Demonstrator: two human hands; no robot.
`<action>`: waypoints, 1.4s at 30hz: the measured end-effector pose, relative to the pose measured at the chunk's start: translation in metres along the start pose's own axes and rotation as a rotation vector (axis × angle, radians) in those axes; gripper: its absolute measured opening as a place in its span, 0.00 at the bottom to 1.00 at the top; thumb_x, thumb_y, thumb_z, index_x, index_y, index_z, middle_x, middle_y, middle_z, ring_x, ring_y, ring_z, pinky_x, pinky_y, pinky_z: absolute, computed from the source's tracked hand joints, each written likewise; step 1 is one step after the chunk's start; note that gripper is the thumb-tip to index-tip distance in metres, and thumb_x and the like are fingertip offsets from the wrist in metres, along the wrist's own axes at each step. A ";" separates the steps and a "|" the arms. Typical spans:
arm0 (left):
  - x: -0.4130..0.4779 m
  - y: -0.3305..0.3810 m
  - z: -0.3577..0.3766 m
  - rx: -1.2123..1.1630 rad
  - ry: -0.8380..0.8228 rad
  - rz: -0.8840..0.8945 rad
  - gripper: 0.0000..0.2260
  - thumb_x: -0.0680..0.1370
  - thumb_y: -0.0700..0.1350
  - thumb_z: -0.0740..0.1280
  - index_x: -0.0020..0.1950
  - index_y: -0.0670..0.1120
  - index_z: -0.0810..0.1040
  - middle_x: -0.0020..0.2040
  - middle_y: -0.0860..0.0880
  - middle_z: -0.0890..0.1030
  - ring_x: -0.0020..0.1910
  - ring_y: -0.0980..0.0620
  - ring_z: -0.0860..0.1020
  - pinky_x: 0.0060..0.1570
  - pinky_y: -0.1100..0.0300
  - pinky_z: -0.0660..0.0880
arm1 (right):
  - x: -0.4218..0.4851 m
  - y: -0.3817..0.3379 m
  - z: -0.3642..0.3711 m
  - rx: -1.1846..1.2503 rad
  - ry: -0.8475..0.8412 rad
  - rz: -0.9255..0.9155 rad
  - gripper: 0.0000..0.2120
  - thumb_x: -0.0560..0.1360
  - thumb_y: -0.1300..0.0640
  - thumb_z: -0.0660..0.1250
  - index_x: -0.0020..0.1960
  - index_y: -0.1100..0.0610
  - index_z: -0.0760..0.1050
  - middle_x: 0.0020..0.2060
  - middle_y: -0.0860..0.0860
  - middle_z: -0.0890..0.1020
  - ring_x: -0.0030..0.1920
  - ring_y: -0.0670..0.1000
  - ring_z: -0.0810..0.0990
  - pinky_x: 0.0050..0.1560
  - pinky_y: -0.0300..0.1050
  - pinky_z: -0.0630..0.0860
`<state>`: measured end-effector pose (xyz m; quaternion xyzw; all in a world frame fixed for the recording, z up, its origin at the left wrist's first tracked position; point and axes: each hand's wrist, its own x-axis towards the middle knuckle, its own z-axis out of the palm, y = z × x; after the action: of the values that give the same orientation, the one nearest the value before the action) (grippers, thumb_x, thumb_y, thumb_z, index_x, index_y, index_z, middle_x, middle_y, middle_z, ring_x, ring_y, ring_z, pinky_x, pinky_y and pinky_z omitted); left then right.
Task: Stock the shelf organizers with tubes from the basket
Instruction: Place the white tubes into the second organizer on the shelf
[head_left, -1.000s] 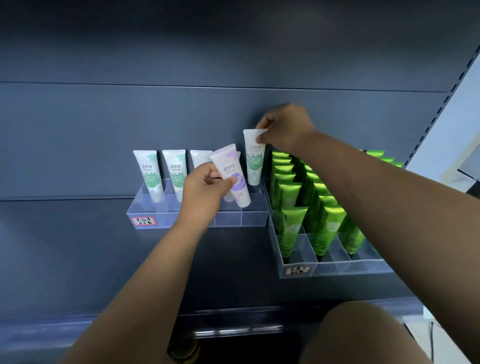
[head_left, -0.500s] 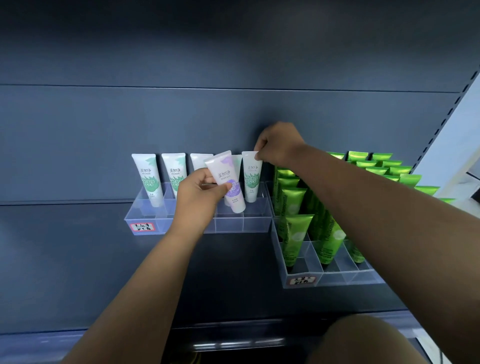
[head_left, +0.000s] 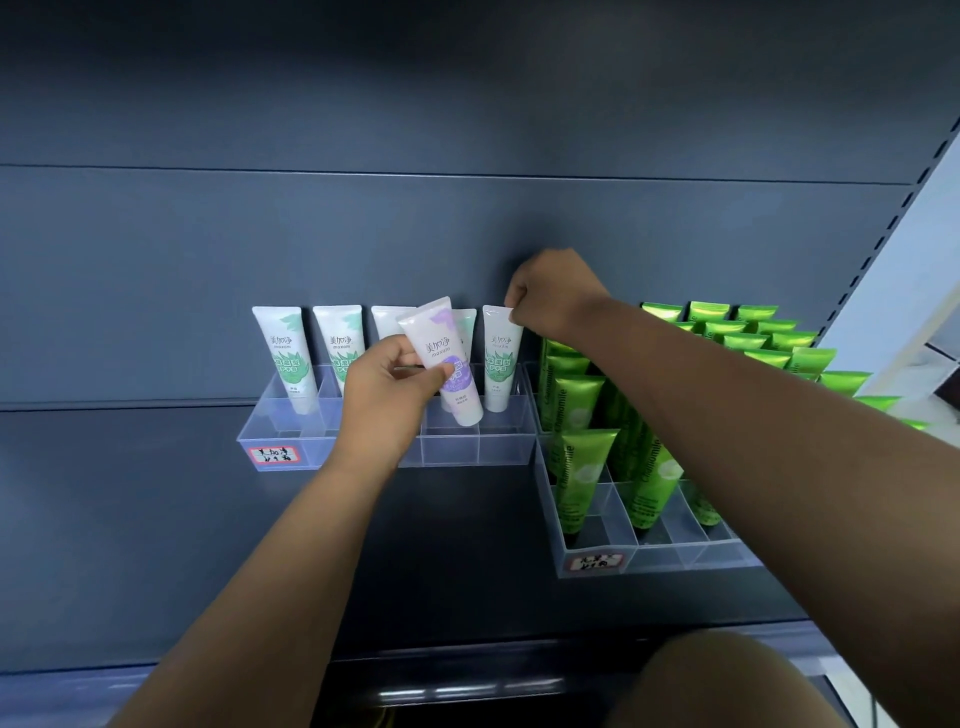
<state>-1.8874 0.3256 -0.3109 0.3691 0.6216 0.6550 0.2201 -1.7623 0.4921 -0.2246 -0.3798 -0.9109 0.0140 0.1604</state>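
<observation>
Two tubes in play: right hand (head_left: 551, 292) pinches white tube (head_left: 500, 364) by its top, seating it at the organizer (head_left: 457, 453) 2 o'clock; left hand (head_left: 387, 397) grips purple tube (head_left: 440, 353), probably next.

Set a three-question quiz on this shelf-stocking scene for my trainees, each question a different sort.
1. True or false: the left hand holds a white plastic tube with a purple label.
2. The right hand pinches the top of: A) a white plastic tube with a green leaf label; B) a red bottle; C) a metal can.
3. Fill in: the bright green plastic tubes stand in the clear plastic organizer on the shelf's ___ side.
Key: 1 true; 2 A; 3 right.
</observation>
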 end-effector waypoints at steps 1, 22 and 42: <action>0.000 0.000 0.000 -0.002 0.001 0.001 0.09 0.76 0.36 0.74 0.54 0.45 0.83 0.48 0.52 0.87 0.47 0.55 0.85 0.50 0.58 0.82 | 0.000 0.001 0.000 0.004 -0.001 -0.006 0.11 0.71 0.65 0.66 0.46 0.56 0.86 0.47 0.51 0.87 0.51 0.54 0.83 0.54 0.46 0.79; 0.002 0.001 0.015 -0.064 -0.045 0.089 0.13 0.75 0.34 0.74 0.56 0.47 0.82 0.47 0.50 0.87 0.45 0.53 0.84 0.49 0.59 0.81 | -0.016 -0.002 -0.010 0.381 0.158 -0.083 0.12 0.73 0.60 0.69 0.55 0.52 0.84 0.46 0.49 0.86 0.49 0.49 0.84 0.57 0.45 0.79; 0.010 -0.028 0.046 0.334 -0.121 0.190 0.12 0.72 0.40 0.78 0.50 0.49 0.80 0.45 0.54 0.83 0.47 0.55 0.81 0.51 0.54 0.79 | -0.049 0.006 -0.009 0.258 0.009 -0.197 0.13 0.70 0.69 0.69 0.48 0.57 0.87 0.42 0.49 0.87 0.43 0.46 0.84 0.50 0.42 0.79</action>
<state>-1.8640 0.3670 -0.3380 0.4961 0.6695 0.5373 0.1301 -1.7236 0.4612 -0.2312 -0.2650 -0.9337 0.1132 0.2125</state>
